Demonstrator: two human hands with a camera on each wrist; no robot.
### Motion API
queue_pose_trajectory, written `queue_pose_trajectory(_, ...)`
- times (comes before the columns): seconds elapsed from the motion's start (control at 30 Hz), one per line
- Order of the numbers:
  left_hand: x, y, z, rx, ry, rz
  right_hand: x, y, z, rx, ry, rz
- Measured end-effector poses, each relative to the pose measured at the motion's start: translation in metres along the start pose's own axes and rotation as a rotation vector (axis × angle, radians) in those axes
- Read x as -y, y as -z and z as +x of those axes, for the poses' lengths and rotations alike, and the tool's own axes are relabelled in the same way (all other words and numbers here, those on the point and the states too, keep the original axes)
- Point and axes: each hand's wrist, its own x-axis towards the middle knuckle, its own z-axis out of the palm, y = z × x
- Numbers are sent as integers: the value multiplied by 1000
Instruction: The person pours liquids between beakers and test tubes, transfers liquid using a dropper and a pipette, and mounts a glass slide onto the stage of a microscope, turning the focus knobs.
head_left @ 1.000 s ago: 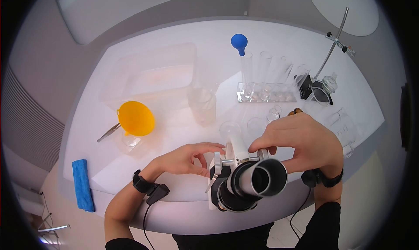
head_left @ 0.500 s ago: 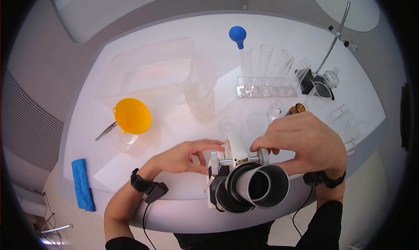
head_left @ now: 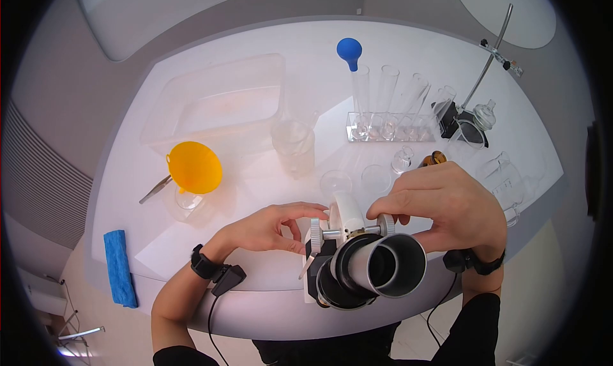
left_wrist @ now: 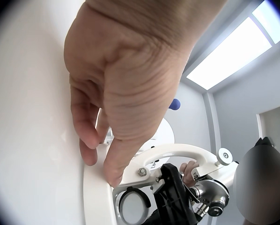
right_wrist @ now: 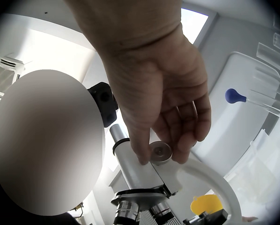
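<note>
A white and black microscope [head_left: 348, 209] stands at the table's front edge, its eyepiece tube [head_left: 408, 264] pointing up toward the head camera. At its right side, my right hand [head_left: 440, 203] pinches the round focus knob [right_wrist: 161, 152] between thumb and forefinger. The other fingers curl loosely behind the knob. Low on the left, my left hand [head_left: 274, 228] holds the microscope's white base [left_wrist: 95, 187], thumb on its top and fingers along its outer side. The black stage [left_wrist: 173, 192] and metal objectives [left_wrist: 212, 197] show beyond that thumb.
Left of the microscope are a yellow funnel [head_left: 195, 167], tweezers [head_left: 155, 190], a blue cloth [head_left: 119, 267] and a clear tub [head_left: 159, 107]. A beaker [head_left: 294, 145] stands centrally. Farther right are a test-tube rack [head_left: 391, 136], a blue rubber bulb [head_left: 349, 49] and a metal stand [head_left: 488, 69].
The head view has tilted slightly. The eyepiece tube appears a little farther right than before. Both hands keep their places on the microscope.
</note>
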Motion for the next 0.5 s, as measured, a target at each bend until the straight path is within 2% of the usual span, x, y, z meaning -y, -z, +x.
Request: queue_pose_trajectory(0.5,-2,-1,0,-6,-29,43,-1,0,0,-1,-9,17)
